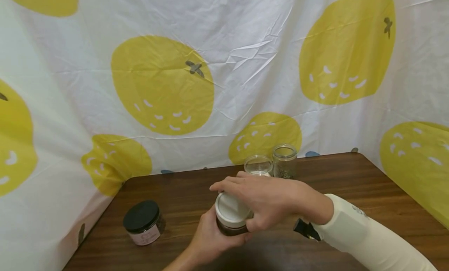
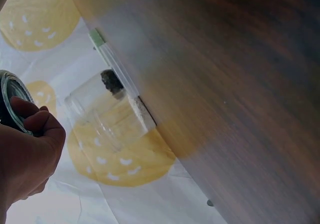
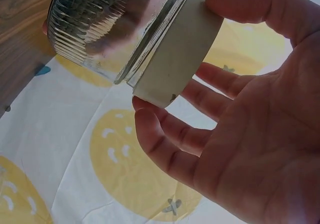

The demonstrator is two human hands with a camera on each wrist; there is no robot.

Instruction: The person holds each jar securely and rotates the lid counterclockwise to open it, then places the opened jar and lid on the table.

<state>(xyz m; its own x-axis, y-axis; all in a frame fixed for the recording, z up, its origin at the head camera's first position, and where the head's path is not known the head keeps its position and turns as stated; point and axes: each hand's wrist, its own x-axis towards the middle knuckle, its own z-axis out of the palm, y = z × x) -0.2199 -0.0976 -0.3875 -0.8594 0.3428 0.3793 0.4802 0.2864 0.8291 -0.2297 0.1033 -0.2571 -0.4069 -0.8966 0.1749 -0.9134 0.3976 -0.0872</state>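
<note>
A ribbed glass jar (image 3: 95, 29) with a white lid (image 1: 232, 208) is held off to the front of the table's middle. My left hand (image 1: 214, 236) grips the jar's body from the left and below, fingers partly hidden behind it. Over the top reaches my right hand (image 1: 268, 197), its thumb on the near side of the lid and its fingers around the far side. In the right wrist view the lid sits on the jar, between thumb and curled fingertips. Something dark fills part of the jar.
A black-lidded jar (image 1: 144, 222) with a pink label stands at the left of the brown wooden table (image 1: 182, 193). Two lidless-looking clear jars, a shorter jar (image 1: 258, 164) and a taller jar (image 1: 285, 162), stand near the back edge. Lemon-print cloth (image 1: 224, 92) hangs behind.
</note>
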